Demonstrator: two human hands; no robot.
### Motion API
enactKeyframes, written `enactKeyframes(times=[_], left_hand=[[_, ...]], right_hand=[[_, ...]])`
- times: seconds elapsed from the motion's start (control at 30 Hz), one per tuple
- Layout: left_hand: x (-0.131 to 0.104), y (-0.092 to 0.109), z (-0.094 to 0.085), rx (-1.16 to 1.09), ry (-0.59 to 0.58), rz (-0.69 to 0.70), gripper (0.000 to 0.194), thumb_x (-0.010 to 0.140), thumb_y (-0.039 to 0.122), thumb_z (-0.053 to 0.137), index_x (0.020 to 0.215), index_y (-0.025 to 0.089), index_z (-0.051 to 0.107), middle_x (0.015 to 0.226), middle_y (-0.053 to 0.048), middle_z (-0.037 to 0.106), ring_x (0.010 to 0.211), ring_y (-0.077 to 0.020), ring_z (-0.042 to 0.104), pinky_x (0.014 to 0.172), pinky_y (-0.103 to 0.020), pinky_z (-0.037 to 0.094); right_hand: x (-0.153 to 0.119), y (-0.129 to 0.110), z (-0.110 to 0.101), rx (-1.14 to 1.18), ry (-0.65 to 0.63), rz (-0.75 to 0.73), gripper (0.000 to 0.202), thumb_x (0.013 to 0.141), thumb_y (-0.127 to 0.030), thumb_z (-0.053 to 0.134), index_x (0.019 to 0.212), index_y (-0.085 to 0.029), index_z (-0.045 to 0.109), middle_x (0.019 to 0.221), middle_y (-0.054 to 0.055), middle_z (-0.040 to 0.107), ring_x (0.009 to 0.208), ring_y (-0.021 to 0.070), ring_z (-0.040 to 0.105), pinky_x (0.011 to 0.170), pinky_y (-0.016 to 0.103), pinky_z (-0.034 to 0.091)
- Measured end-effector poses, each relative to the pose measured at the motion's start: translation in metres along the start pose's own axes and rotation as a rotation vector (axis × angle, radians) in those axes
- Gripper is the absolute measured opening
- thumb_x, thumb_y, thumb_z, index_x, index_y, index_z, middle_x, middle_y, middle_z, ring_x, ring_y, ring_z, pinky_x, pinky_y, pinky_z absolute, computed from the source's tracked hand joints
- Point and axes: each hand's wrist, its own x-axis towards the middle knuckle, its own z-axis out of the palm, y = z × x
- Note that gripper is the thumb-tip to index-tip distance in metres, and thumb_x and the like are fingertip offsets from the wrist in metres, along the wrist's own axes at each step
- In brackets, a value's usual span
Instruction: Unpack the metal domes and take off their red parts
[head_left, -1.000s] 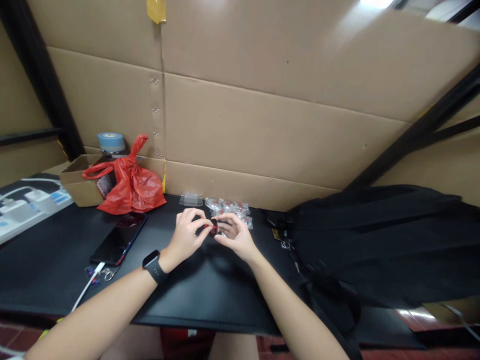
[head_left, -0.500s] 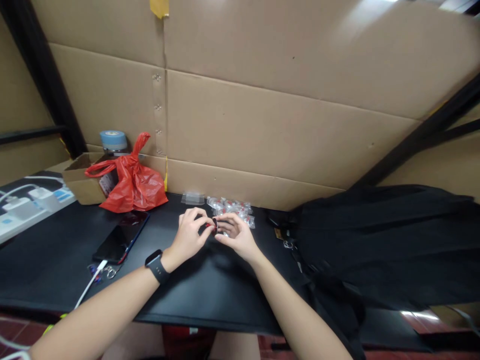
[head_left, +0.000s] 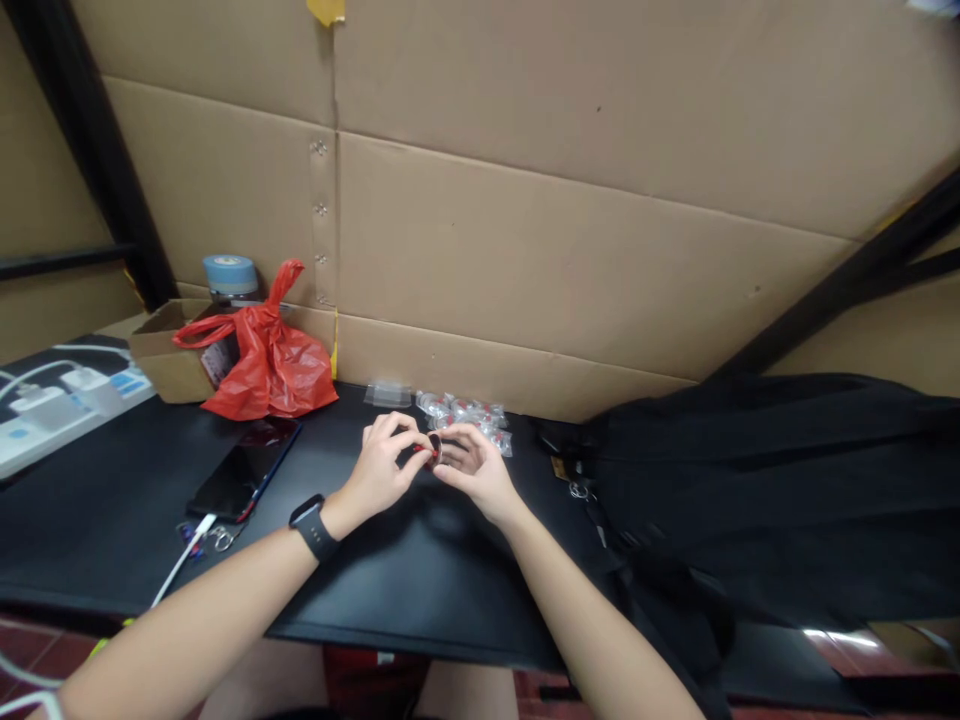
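A small round dark piece with a shiny rim is held up over the black table between my two hands. Fingers and thumb of my left hand are pinched at a small red part on its left face. My right hand curves around the piece, gripping its rim between thumb and fingers. Fingers cover much of it, so its exact kind is unclear. Just behind my hands lies a group of small clear plastic packets with red bits inside.
Flat clear bags lie near the cardboard wall. On the left are a red plastic bag, an open cardboard box, a phone on a white cable, and a power strip. A black cloth item covers the right side.
The round piece has turned slightly, showing more of its dark face. Both hands keep nearly the same hold, and the whole view has shifted a little.
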Motion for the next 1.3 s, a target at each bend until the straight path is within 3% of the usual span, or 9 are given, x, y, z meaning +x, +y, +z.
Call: enactKeyframes(times=[0.13,0.3,0.47,0.73,0.9,1.1,1.3], left_hand=[[-0.002,-0.001,0.002,0.039,0.019,0.001,0.008,0.09,0.024,0.062,0.089,0.024,0.071,0.102,-0.003,0.061,0.101,-0.0204,0.054,0.088,-0.036,0.036],[-0.003,-0.005,0.005,0.069,0.028,0.027,0.008,0.089,0.022,0.064,0.089,0.024,0.072,0.101,-0.003,0.061,0.1,-0.0206,0.054,0.087,-0.036,0.036],[-0.001,-0.007,0.005,0.087,0.015,-0.012,0.007,0.086,0.023,0.068,0.085,0.025,0.074,0.1,-0.003,0.062,0.1,-0.0219,0.054,0.085,-0.037,0.036],[0.001,-0.006,0.004,0.096,0.016,-0.048,0.012,0.088,0.03,0.064,0.084,0.025,0.075,0.098,-0.004,0.063,0.098,-0.0226,0.055,0.089,-0.04,0.036],[0.003,-0.008,0.004,0.086,0.016,-0.042,0.011,0.087,0.031,0.063,0.086,0.024,0.071,0.099,-0.004,0.063,0.101,-0.0233,0.056,0.09,-0.039,0.037],[0.014,-0.027,-0.005,0.083,0.094,-0.171,0.016,0.093,0.03,0.049,0.087,0.022,0.061,0.099,-0.004,0.065,0.099,-0.0213,0.058,0.088,-0.035,0.04],[0.022,-0.067,-0.02,0.302,-0.143,-0.236,0.016,0.086,0.032,0.056,0.084,0.025,0.07,0.094,-0.002,0.07,0.094,-0.0245,0.059,0.083,-0.036,0.039]], right_hand=[[0.001,0.001,0.0,-0.022,0.003,0.019,0.048,0.067,-0.024,0.087,0.105,-0.026,0.059,0.116,0.005,0.065,0.103,0.0197,0.067,0.091,0.035,0.055],[0.003,0.006,-0.002,-0.104,0.069,0.071,0.036,0.069,-0.032,0.085,0.093,-0.023,0.059,0.104,0.004,0.068,0.088,0.017,0.069,0.084,0.033,0.057],[0.005,0.01,0.0,-0.116,0.1,0.104,0.037,0.069,-0.04,0.084,0.088,-0.023,0.057,0.097,0.002,0.068,0.082,0.0163,0.068,0.08,0.033,0.057],[0.006,0.005,0.006,-0.278,0.017,0.056,0.035,0.09,-0.055,0.059,0.083,-0.021,0.061,0.082,0.002,0.063,0.074,0.0153,0.061,0.069,0.028,0.052],[0.007,0.001,0.003,-0.435,-0.018,-0.051,0.03,0.093,-0.05,0.056,0.085,-0.022,0.063,0.098,0.005,0.063,0.089,0.0182,0.061,0.072,0.028,0.05],[0.006,-0.005,-0.006,-0.799,-0.029,-0.198,0.018,0.092,-0.03,0.056,0.079,-0.021,0.063,0.108,0.009,0.06,0.105,0.023,0.058,0.095,0.04,0.045],[0.006,-0.01,-0.012,-0.888,-0.081,-0.245,0.016,0.092,-0.025,0.055,0.079,-0.02,0.062,0.107,0.009,0.06,0.103,0.0219,0.059,0.095,0.039,0.044]])
